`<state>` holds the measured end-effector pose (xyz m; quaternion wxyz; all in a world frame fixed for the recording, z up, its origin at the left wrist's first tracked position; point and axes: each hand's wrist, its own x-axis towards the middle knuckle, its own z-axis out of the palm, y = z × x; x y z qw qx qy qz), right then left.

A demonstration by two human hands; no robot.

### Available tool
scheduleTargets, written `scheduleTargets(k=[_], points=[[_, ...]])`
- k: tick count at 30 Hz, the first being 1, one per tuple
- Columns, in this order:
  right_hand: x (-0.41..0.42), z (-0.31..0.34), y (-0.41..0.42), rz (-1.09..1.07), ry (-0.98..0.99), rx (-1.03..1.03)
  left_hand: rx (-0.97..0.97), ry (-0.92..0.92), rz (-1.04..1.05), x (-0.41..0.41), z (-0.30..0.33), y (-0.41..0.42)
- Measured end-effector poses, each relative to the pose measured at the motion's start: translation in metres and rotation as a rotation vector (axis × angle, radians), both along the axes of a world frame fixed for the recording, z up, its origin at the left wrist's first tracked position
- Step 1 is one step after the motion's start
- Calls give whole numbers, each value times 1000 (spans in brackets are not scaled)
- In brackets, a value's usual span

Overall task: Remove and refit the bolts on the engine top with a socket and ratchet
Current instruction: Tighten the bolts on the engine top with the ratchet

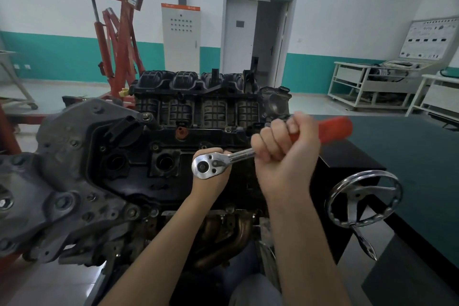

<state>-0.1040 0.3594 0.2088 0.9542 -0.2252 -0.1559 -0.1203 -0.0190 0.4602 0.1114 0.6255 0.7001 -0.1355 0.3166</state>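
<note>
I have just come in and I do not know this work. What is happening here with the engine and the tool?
A person is working on the top of a black engine with a chrome ratchet with a red handle. The right hand grips the red handle in a fist. The left hand holds under the round ratchet head and steadies it over the engine top. The socket and the bolt are hidden under the head, so I cannot tell whether the bolt is going out or in.

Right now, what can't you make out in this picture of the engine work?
Head view only:
- Socket and bolt: hidden beneath the ratchet head and the left hand.
- Left hand's fingers: mostly behind the ratchet head.
- Ratchet's red handle: middle covered by the right hand.
- Wall chart: print too small.
</note>
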Motion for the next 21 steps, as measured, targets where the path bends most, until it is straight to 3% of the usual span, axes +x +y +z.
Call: scheduleTargets(k=[3, 7, 9, 11, 16, 18, 21], points=[[21, 32, 1, 154, 7, -240, -35, 130, 19, -2, 0, -2], [35, 54, 15, 285, 39, -453, 13, -6, 86, -3, 1, -4], [32, 50, 15, 251, 34, -383, 7, 24, 82, -3, -2, -3], [23, 34, 10, 128, 31, -216, -8, 166, 49, -5, -2, -3], [-16, -21, 6, -131, 68, 228, -31, 1, -20, -1, -2, -3], [-23, -33, 10, -157, 63, 270, -32, -36, -42, -4, -1, -2], [-17, -25, 9, -125, 26, 164, -19, -25, -21, -1, -1, 0]])
